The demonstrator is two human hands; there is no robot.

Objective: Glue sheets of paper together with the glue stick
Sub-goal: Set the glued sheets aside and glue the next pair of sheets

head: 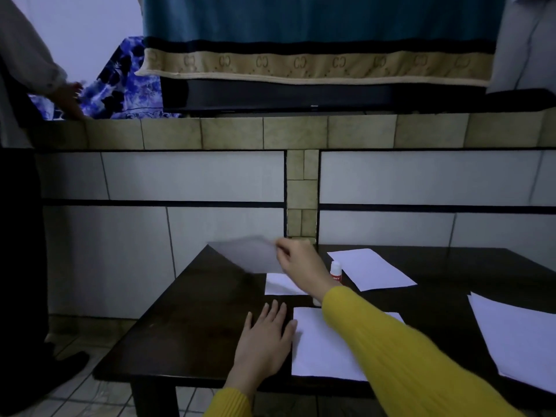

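My right hand (296,260) pinches a sheet of paper (246,254) by its right edge and holds it lifted and blurred above the far part of the dark table (186,326). A small white sheet (279,284) lies under it. The glue stick (336,271), white with a red label, stands upright just right of my right wrist. My left hand (266,338) rests flat on the table with straight fingers, its fingertips touching the left edge of a white sheet (322,347) near the front edge.
Another white sheet (373,267) lies at the far right of the table, and a stack of sheets (517,335) lies at the right edge. A tiled wall rises behind the table. Another person (18,115) stands at the far left by a tiled ledge.
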